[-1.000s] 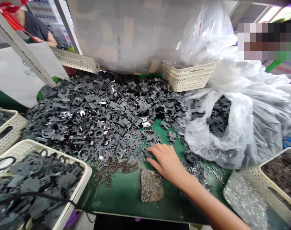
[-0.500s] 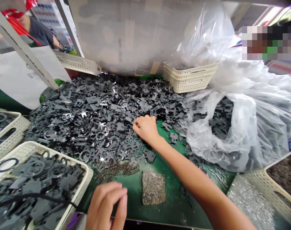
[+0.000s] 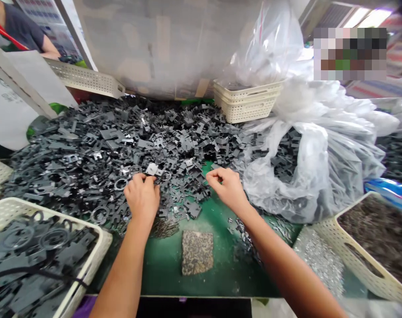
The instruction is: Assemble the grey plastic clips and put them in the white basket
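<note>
The left hand (image 3: 141, 197) is curled down into the wide pile of black stamped parts (image 3: 98, 145), and its fingertips (image 3: 139, 178) are just beside a pale metal plate (image 3: 151, 168) (I cannot tell if they pinch some small part). The right hand (image 3: 225, 189) is half closed at the near edge of the pile, above the green mat (image 3: 164, 265), and no part shows between its fingers. A white plastic basket (image 3: 103, 238) with black parts stands near left, and a clear plastic bag (image 3: 306, 185) lies right.
</note>
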### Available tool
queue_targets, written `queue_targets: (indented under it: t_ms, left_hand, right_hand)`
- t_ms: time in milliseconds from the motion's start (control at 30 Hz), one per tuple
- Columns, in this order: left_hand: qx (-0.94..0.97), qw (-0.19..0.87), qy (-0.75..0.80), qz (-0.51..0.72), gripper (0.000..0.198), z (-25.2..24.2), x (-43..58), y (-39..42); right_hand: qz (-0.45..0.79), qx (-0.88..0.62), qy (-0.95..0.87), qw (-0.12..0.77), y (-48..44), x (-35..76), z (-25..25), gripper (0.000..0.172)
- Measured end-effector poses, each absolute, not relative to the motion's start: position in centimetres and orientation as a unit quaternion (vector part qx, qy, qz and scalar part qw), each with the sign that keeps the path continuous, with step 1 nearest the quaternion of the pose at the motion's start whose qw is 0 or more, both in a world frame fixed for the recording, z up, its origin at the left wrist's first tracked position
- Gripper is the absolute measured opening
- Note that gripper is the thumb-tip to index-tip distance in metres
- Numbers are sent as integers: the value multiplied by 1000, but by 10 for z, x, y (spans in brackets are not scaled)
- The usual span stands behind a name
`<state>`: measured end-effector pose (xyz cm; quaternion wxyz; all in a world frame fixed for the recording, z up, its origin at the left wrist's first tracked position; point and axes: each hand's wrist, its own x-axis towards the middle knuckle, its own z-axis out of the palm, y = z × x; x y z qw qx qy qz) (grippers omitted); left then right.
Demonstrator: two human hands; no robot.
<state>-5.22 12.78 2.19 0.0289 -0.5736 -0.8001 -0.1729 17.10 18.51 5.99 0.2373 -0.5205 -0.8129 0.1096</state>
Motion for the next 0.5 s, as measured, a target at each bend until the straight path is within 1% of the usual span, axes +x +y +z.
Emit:
queue_targets:
  t_ms: [100,167,233,300,367,433,500]
  left_hand:
    - [-567,16,-803,-183,28,27,-59,125]
    - [-558,12,-806,-196,32,32,-63,121]
    - [-549,-5,-801,-239,36,39,-65,115]
    - [-547,-70,-779,-299,39,44,-61,103]
    - [-561,-172,-737,-335,39,49,-52,86]
    - [-600,-260,-685,-323,33,51,-38,67]
    - [-648,-309,-632,-293,25,48,-23,49]
  right_hand:
    - [106,-549,-799,222,182,209,58,22]
    - [101,-562,-794,206,175,229,56,17]
    - [99,-567,-796,187,163,243,54,13]
    - [107,-557,-807,162,148,252,52,11]
    - [106,-534,-833,102,132,256,49,12]
    - [89,-512,-854,33,120,257,44,10]
    - [73,-503,-861,-8,112,256,40,5]
